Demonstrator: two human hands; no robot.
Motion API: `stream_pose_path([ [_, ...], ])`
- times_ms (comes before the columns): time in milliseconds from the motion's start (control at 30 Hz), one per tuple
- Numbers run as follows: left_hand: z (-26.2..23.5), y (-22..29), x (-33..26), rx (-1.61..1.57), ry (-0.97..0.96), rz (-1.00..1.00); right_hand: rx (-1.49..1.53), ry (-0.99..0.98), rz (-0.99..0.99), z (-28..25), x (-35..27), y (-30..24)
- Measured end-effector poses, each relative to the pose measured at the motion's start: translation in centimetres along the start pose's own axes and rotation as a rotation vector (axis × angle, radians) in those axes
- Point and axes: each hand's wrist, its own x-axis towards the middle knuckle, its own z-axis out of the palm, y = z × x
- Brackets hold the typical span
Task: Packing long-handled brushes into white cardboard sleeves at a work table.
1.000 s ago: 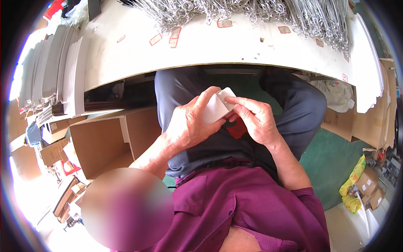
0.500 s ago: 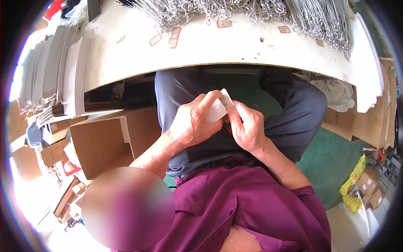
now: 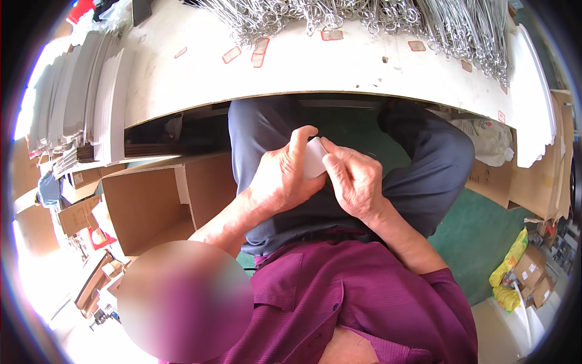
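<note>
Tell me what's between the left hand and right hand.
In the head view, a small white box sits between the left hand and right hand, touching both.

The scene is bright, with the strongest light at the left, where the background burns out to white and bluish-purple fringing lines the rim. The white tabletop (image 3: 291, 73) is pale and nearly washed out, while deep shadow fills the space beneath it. Glints pick out the metal wires (image 3: 370, 17). The white piece (image 3: 314, 159) between the left hand (image 3: 282, 176) and right hand (image 3: 357, 182) shows little surface detail. A soft oval blur covers the lower left. Fisheye distortion bows the table's front edge, and black vignetting closes the corners.
</note>
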Motion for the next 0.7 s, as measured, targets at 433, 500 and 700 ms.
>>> stream_pose_path([
  [433, 0.4, 0.0, 0.0, 0.052, -0.025, -0.051, 0.545, 0.017, 0.568, 1.3, 0.5, 0.1],
  [500, 0.4, 0.0, -0.1, 0.052, -0.026, -0.056, 0.523, 0.007, 0.601, 0.9, 0.4, 0.2],
  [700, 0.5, -0.2, -0.2, 0.077, -0.006, -0.035, 0.618, 0.020, 0.679, 0.7, 0.6, 0.6],
])
